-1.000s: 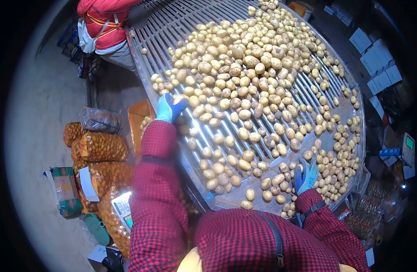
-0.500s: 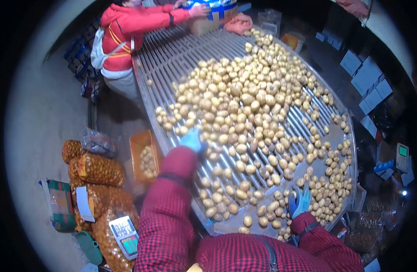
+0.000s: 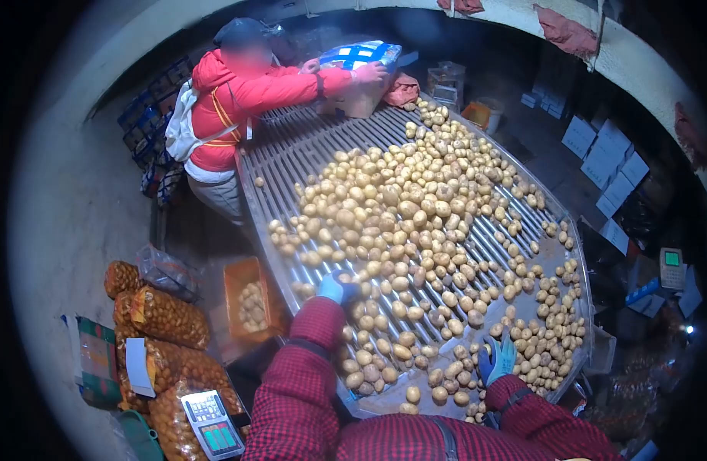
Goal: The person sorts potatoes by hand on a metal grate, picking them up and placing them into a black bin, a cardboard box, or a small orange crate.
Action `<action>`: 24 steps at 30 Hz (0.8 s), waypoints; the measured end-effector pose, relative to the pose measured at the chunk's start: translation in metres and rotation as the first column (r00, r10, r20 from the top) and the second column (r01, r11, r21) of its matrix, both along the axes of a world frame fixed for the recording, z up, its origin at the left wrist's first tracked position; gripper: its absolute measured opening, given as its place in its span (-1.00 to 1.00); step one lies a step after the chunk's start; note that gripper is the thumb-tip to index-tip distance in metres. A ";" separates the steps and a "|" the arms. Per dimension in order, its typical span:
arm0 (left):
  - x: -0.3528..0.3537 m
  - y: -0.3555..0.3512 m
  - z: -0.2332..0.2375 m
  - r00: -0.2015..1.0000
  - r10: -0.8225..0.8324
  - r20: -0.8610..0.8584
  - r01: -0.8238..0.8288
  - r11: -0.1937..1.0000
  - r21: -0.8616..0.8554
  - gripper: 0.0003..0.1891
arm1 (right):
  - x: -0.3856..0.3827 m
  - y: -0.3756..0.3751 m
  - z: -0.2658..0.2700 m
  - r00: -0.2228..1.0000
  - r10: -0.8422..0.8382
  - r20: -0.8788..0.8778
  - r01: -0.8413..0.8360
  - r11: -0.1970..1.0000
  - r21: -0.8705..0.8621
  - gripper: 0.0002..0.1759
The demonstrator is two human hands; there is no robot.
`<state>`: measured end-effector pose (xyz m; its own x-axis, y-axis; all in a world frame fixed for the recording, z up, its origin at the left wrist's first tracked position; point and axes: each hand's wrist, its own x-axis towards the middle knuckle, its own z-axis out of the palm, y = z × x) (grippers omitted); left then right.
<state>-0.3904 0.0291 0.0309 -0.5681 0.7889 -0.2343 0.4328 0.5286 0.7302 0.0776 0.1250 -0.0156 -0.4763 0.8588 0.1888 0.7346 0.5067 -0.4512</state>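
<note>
Pale potatoes (image 3: 422,207) lie heaped across a slatted metal sorting table (image 3: 292,142). My left hand (image 3: 338,288), in a light blue glove, is low over the table's left edge among loose potatoes. Its fingers look curled, and what they hold, if anything, is hidden. My right hand (image 3: 498,359), gloved in blue, rests at the near end between two groups of potatoes. Its thumb and fingers are spread, with potatoes just beyond them.
A person in a red jacket (image 3: 215,107) handles a blue-and-white taped box (image 3: 357,92) at the far end. An orange crate (image 3: 280,307) holds potatoes at left. Filled net sacks (image 3: 169,316) and a scale display (image 3: 213,422) stand nearby. White boxes (image 3: 610,157) lie right.
The view has tilted upward. My left hand has drawn back toward me along the left edge, and its fingers look more curled. My right hand stays near the same potatoes.
</note>
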 end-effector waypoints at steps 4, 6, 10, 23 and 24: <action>0.001 -0.023 -0.027 0.805 -0.046 0.591 -0.178 0.932 0.315 -0.69 | 0.001 -0.004 0.000 1.000 -0.011 0.012 0.011 1.000 -0.001 -0.56; 0.023 -0.053 0.014 0.538 -0.230 0.811 -0.316 0.836 0.448 -0.70 | -0.001 -0.004 0.005 1.000 -0.019 0.020 0.020 0.999 -0.037 -0.56; 0.052 -0.122 0.063 0.584 -0.339 0.738 -0.397 0.673 0.624 -0.66 | 0.002 -0.001 0.000 0.999 -0.006 0.043 0.006 1.000 -0.011 -0.58; 0.032 -0.360 -0.108 0.018 0.825 0.565 -0.887 0.274 -0.372 -0.50 | -0.002 0.001 0.005 0.994 0.008 0.113 -0.009 1.000 0.008 -0.59; 0.009 -0.379 -0.151 0.134 0.890 0.436 -0.878 0.311 -0.365 -0.50 | 0.000 0.001 0.001 0.994 0.014 0.112 -0.018 0.999 0.037 -0.59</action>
<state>-0.3811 -0.3504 -0.1199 -0.6606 -0.1820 -0.7283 -0.7421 0.3052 0.5968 0.0778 0.1260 -0.0147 -0.5102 0.8440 0.1653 0.7710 0.5340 -0.3470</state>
